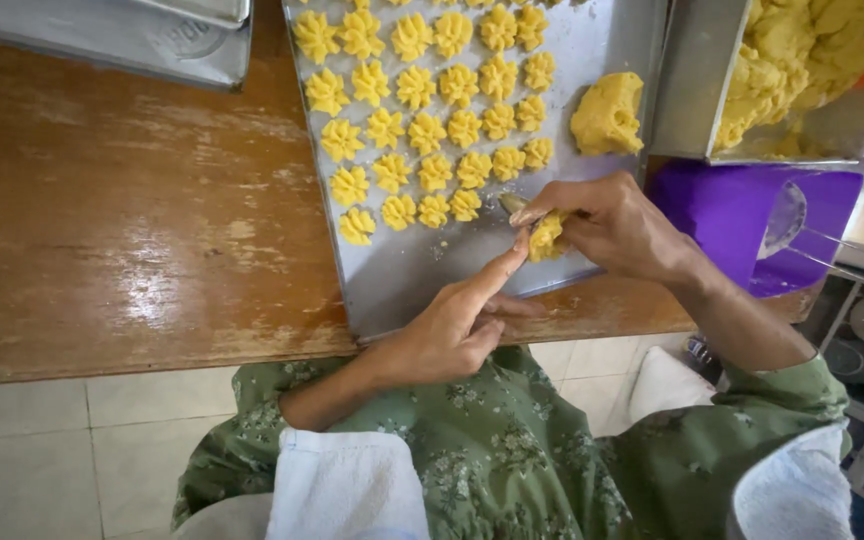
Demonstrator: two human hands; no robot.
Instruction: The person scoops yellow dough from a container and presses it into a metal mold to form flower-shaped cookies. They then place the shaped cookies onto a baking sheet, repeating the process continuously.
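Dough (546,238), a small yellow piece, sits pinched in the right hand's (612,225) closed fingers at centre frame, over the baking tray's (422,270) near end. The left hand (452,325) holds nothing, forefinger stretched out touching that piece. Many flower-shaped cookies (432,110) already fill the tray's upper part; the lower strip is bare, and a dough lump (608,113) waits at right. Bare wooden tabletop (122,220) lies left.

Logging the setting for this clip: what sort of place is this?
Probably a home or small baking kitchen. A metal baking tray with rows of yellow piped dough shapes sits on a worn wooden table, beside a container of dough, above a tiled floor.
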